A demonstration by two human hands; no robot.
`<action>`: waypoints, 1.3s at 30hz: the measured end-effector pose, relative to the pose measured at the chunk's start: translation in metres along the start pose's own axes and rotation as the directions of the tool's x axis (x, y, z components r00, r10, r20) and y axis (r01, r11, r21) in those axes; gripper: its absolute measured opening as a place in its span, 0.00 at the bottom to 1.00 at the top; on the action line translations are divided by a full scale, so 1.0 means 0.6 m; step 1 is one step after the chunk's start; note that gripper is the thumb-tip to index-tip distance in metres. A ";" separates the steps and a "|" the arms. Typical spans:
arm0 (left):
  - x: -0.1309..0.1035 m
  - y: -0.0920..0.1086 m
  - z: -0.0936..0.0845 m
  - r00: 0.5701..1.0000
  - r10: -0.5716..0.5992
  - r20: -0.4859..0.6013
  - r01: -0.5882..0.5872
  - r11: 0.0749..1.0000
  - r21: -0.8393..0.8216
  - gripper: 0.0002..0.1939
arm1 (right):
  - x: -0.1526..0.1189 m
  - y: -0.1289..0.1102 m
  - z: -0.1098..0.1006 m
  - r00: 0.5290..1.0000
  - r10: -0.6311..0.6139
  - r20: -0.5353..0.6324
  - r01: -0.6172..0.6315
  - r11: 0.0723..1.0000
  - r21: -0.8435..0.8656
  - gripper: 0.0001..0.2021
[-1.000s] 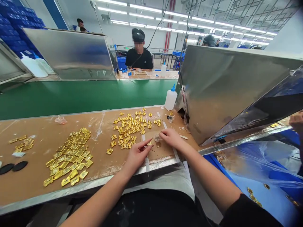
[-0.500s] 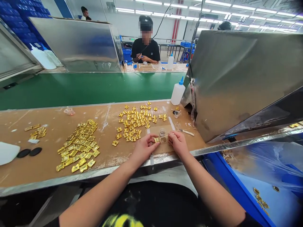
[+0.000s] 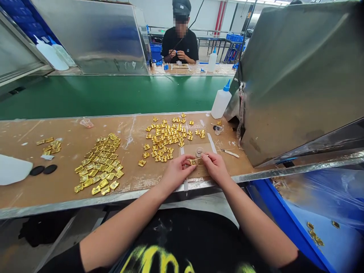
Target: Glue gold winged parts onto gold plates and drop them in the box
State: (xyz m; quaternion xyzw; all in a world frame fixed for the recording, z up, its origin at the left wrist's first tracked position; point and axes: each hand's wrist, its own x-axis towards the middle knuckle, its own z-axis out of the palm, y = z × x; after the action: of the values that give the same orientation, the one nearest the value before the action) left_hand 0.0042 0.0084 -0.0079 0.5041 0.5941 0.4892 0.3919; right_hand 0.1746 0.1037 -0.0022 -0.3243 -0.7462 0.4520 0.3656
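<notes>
Head view: my L hand [image 3: 178, 170] has thumb & fingers closed narrow on one gold piece [image 3: 193, 162], held low over the table [image 3: 133, 161] near its front edge. My R hand [image 3: 214, 167] is just beside it, thumb & fingertips pinched on what looks like a thin stick [image 3: 199, 157], pointing twd the gold piece; too small to tell if the two touch. Small clear cup [image 3: 199, 151] sits just beyond my fingertips, btwn two white strips on the table. Knife [image 3: 231, 153] w/ a pale handle lies R of my R hand, apart from it.

Big loose pile [image 3: 167, 138] of gold bits is beyond my L hand; a second pile [image 3: 99, 163], flatter & packed closer, is farther L, & a small group [image 3: 50, 145] well over L near two black discs [image 3: 43, 170], which lie side by side. White bottle [image 3: 221, 103] w/ blue tip stands at the far edge, near the metal panel [image 3: 298, 83] on the R. Blue bin [image 3: 295, 227] is down R, below table level, w/ a few gold pcs in it.

Across the green belt [image 3: 127, 94], a co-worker [image 3: 180, 47] in a black top has both hands up tog. at sth small & blue.
</notes>
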 end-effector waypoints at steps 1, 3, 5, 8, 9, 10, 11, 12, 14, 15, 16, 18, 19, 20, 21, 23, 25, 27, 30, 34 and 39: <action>0.000 -0.001 0.000 1.000 0.001 0.000 -0.001 1.000 0.002 0.17 | 0.000 0.001 0.000 1.000 -0.005 -0.001 0.005 1.000 -0.012 0.23; 0.000 -0.002 -0.001 1.000 0.001 -0.003 -0.001 1.000 0.007 0.17 | 0.000 0.001 0.002 1.000 -0.010 -0.005 0.010 0.999 -0.034 0.22; -0.001 -0.002 -0.001 1.000 -0.001 -0.010 0.001 1.000 0.013 0.17 | -0.001 0.001 0.004 1.000 -0.013 -0.007 0.012 0.998 -0.057 0.22; -0.001 -0.001 -0.001 1.000 -0.005 -0.023 0.005 1.000 0.021 0.17 | -0.005 -0.001 0.003 1.000 -0.018 -0.002 0.018 0.995 -0.098 0.22; -0.002 0.000 -0.001 1.000 -0.005 -0.028 0.005 1.000 0.022 0.17 | -0.005 -0.002 0.001 1.000 -0.019 -0.007 0.018 0.993 -0.116 0.23; -0.002 0.001 -0.001 0.999 -0.004 -0.032 0.005 1.000 0.022 0.17 | -0.004 -0.003 -0.002 1.000 -0.020 -0.024 0.017 0.990 -0.139 0.23; -0.002 0.002 0.000 0.999 -0.004 -0.036 0.005 1.000 0.022 0.17 | -0.002 -0.004 -0.006 0.998 -0.021 -0.051 0.012 0.986 -0.167 0.23; -0.002 0.003 0.000 0.999 -0.004 -0.039 0.005 1.000 0.021 0.17 | 0.002 -0.005 -0.011 0.996 -0.021 -0.084 0.004 0.980 -0.199 0.22; -0.003 0.005 0.000 0.999 -0.006 -0.039 0.007 1.000 0.019 0.17 | 0.014 -0.007 -0.020 0.991 -0.021 -0.134 -0.017 0.961 -0.275 0.21; -0.004 0.006 0.000 0.999 -0.009 -0.039 0.009 1.000 0.016 0.17 | 0.020 -0.009 -0.024 0.990 -0.021 -0.137 -0.023 0.949 -0.315 0.21; -0.004 0.008 0.000 0.999 -0.012 -0.039 0.012 1.000 0.014 0.17 | 0.027 -0.010 -0.027 0.992 -0.021 -0.126 -0.026 0.935 -0.355 0.20; -0.005 0.010 0.000 0.999 -0.018 -0.041 0.018 1.000 0.011 0.17 | 0.039 -0.014 -0.029 0.996 -0.019 -0.084 -0.018 0.905 -0.424 0.20; -0.005 0.011 0.000 0.999 -0.020 -0.044 0.020 1.000 0.012 0.17 | 0.043 -0.015 -0.028 0.998 -0.019 -0.062 -0.011 0.893 -0.450 0.20; -0.006 0.011 -0.001 0.999 -0.020 -0.045 0.020 1.000 0.012 0.17 | 0.046 -0.017 -0.027 0.999 -0.019 -0.042 -0.003 0.882 -0.471 0.20; -0.006 0.012 -0.001 0.999 -0.019 -0.047 0.020 1.000 0.013 0.17 | 0.049 -0.019 -0.025 1.000 -0.017 -0.024 0.003 0.874 -0.485 0.20; -0.006 0.011 -0.001 0.999 -0.017 -0.048 0.017 1.000 0.011 0.17 | 0.052 -0.022 -0.022 1.000 -0.009 0.013 0.014 0.866 -0.500 0.21; -0.006 0.010 -0.001 0.999 -0.015 -0.048 0.016 1.000 0.007 0.17 | 0.055 -0.025 -0.023 0.999 0.002 0.046 0.021 0.867 -0.498 0.22; -0.005 0.009 -0.002 0.999 -0.015 -0.047 0.015 1.000 0.003 0.17 | 0.058 -0.025 -0.028 0.997 0.017 0.071 0.019 0.879 -0.476 0.23; -0.005 0.008 -0.002 0.999 -0.014 -0.051 0.014 1.000 0.002 0.16 | 0.059 -0.020 -0.037 0.998 0.038 0.059 -0.011 0.915 -0.404 0.23; -0.005 0.007 -0.001 0.998 -0.013 -0.061 0.013 1.000 -0.002 0.16 | 0.037 -0.005 -0.035 0.994 0.056 -0.089 -0.075 0.970 -0.230 0.22; -0.006 0.005 -0.001 0.999 -0.013 -0.034 0.013 1.000 -0.001 0.16 | -0.006 -0.001 -0.012 0.992 0.091 -0.087 -0.094 0.995 -0.035 0.25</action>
State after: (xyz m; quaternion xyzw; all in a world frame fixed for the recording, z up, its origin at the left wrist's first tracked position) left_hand 0.0051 0.0049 -0.0049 0.4915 0.6041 0.4953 0.3850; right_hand 0.1824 0.1034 -0.0001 -0.3847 -0.7227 0.4394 0.3696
